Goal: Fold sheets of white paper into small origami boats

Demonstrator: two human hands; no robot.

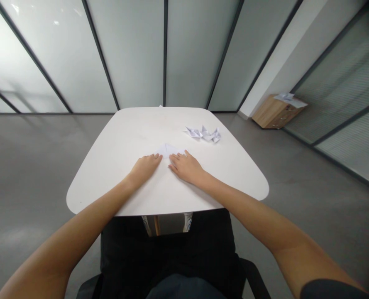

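A white folded sheet of paper (166,148) lies on the table in front of me, its top coming to a low peak with a crease line down its middle. My left hand (147,165) is at its left lower edge, fingers closed together on the paper. On the other side my right hand (186,166) rests flat over the right part, fingers stretched out and thumb apart. Both hands hide the outer corners of the sheet. Farther off to the right, folded white paper figures (204,134) with pointed tips sit in a cluster.
The white table (109,166) has rounded corners, and its near edge is at my lap. Frosted glass panels (134,54) with dark frames stand behind it. A wooden drawer cabinet (274,112) with papers (290,99) on top is on the floor at the right.
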